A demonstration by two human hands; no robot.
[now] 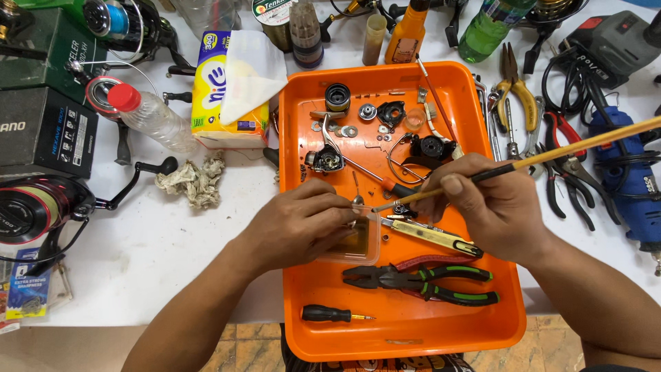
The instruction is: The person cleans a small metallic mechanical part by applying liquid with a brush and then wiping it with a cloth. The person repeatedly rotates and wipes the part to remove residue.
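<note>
Paintbrush (551, 156) in right hand (492, 207); left hand (303, 224) over tray's (406, 341) crowded middle.

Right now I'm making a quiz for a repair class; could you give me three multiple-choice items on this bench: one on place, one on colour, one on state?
1. Where do the green-handled pliers lie?
A. In the orange tray
B. On the tissue box
C. On the floor

2. What colour is the cap of the clear bottle?
A. Blue
B. Red
C. Yellow

3. What does the right hand hold?
A. Nothing
B. A hammer
C. A thin brush

Answers: 1 A, they rest inside the tray near its front. 2 B, the cap shows red. 3 C, the fingers pinch the brush, whose tip points toward the left hand at the small clear tub.
</note>
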